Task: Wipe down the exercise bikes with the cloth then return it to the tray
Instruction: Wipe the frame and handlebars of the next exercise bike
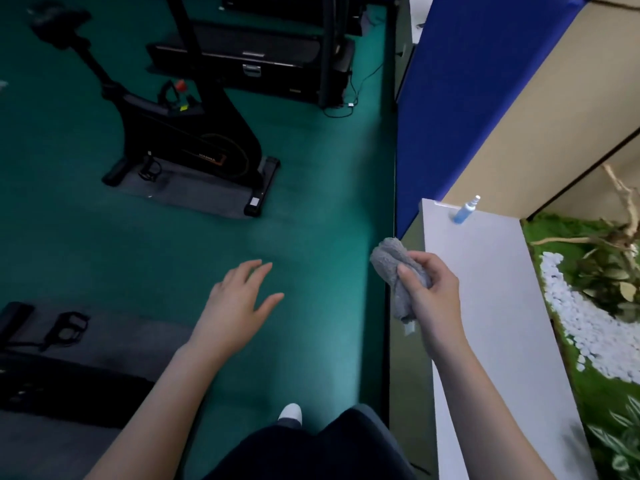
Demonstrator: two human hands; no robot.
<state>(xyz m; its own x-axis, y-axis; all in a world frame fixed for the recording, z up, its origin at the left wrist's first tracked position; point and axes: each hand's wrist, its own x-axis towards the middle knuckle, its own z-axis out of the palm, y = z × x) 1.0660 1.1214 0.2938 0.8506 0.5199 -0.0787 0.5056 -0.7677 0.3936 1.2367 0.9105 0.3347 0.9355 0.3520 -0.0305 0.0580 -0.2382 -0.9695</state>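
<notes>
The right hand (429, 285) grips the grey cloth (398, 268); the thumb lies across the front of the bundle and the fingers curl round behind it; the cloth is bunched into a thick roll, its top poking out above the thumb, its tail hanging below the palm with a small pale label at the end. Hand and cloth are held in the air at the near edge of a white ledge (491, 341), the cloth over the dark gap between the ledge and the green floor (311, 220), touching neither that I can see. The left hand (242, 299) holds nothing; it is palm down, fingers straight and a little spread, over the floor and well apart from the cloth; both forearms are bare and reach forward from the body.

Further along the ledge a blue spray bottle (465, 209) stands tilted near the far corner; to the right of the ledge lies a planter bed (554, 393) with white pebbles (581, 327), moss and leafy plants. A blue partition (467, 81) rises behind the ledge. Across the floor a black exercise bike (187, 133) stands on a grey mat (194, 195), well away from both hands; a treadmill (242, 53) sits beyond it; a pedal (67, 327) of another machine shows at the lower left. A white shoe (291, 412) peeks out below.
</notes>
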